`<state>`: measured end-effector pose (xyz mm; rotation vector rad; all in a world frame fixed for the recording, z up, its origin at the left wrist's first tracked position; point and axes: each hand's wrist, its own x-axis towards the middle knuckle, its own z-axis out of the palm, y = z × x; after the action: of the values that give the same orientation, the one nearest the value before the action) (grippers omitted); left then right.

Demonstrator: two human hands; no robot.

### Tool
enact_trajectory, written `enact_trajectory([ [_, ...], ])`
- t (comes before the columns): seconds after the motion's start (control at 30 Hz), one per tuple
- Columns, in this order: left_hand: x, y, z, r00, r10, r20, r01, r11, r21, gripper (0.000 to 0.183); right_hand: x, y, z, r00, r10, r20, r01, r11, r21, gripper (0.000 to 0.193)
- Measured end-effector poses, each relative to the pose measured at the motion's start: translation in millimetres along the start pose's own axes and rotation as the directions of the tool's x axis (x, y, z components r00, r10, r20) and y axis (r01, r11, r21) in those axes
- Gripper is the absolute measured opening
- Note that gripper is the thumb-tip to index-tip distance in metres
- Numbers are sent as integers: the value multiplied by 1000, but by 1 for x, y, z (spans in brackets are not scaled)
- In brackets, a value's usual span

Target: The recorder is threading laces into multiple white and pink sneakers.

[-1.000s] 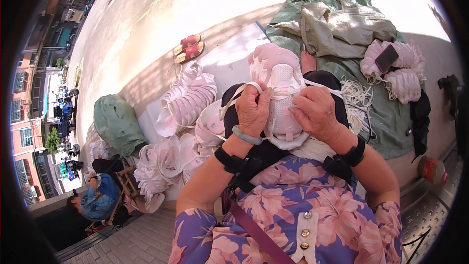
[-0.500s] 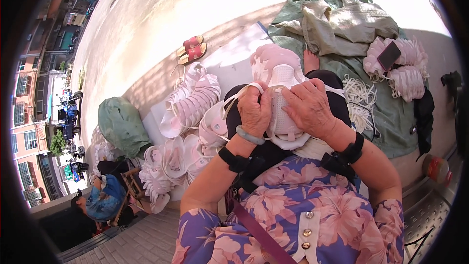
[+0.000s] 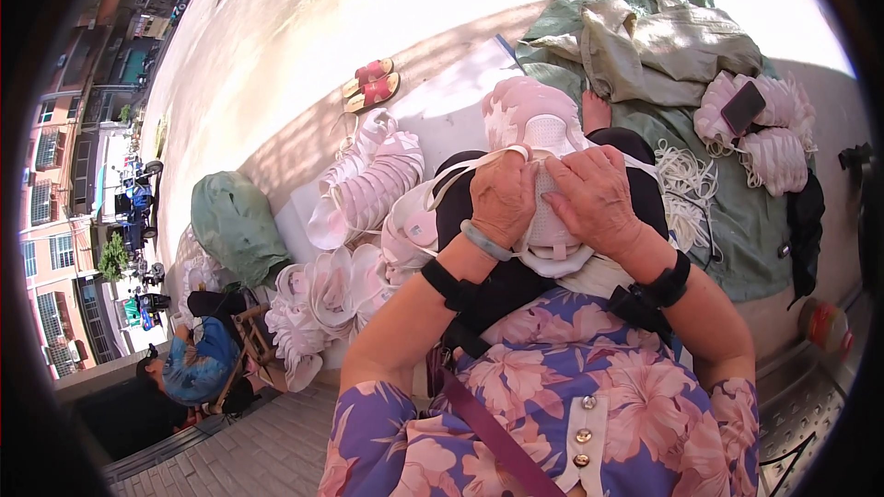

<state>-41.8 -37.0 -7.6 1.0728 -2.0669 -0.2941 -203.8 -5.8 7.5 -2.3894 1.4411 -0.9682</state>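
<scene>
A pale pink and white sneaker upper (image 3: 539,110) rests across my lap, its toe pointing away from me and its perforated tongue between my hands. My left hand (image 3: 503,191) is closed in a pinch on a white shoelace (image 3: 465,166) at the left row of eyelets; the lace trails off to the left. Over the right side of the tongue lies my right hand (image 3: 594,193), fingers bent and pressed to the shoe near the eyelets. Whether it also grips a lace is hidden. Another stretch of lace leaves the shoe to the right.
Nested pink shoe uppers (image 3: 373,186) lie at the left, beside a green sack (image 3: 238,225). Loose white laces (image 3: 686,193) sit on green cloth (image 3: 746,239) at the right. A phone (image 3: 743,108) lies on bundled uppers. Red sandals (image 3: 373,87) stand farther off. Someone in blue (image 3: 203,364) sits at lower left.
My left hand has moved right and up, bringing the lace closer to the tongue's middle. My right hand stays at the shoe, and the whole view has shifted slightly.
</scene>
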Motion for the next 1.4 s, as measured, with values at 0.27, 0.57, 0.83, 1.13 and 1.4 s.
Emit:
enact_trajectory([
  [0.27,-1,31,-42,972,-138,192,96,973,212,36,-1,1,-4,998,-38,-54,41,998,51,29],
  [0.57,-21,21,-32,950,-158,268,106,975,196,56,5,-16,13,1000,16,-10,-16,999,31,8],
  [0.83,-26,3,-33,893,-341,295,399,902,-164,36,11,-19,22,992,128,20,-128,992,-8,9],
  [1.13,-26,-10,-30,942,-184,281,274,905,-325,27,17,-15,23,995,71,66,-69,997,-25,5],
  [1.4,-24,19,-30,961,-157,227,193,970,-147,30,11,-23,2,989,-128,71,140,972,-188,4],
])
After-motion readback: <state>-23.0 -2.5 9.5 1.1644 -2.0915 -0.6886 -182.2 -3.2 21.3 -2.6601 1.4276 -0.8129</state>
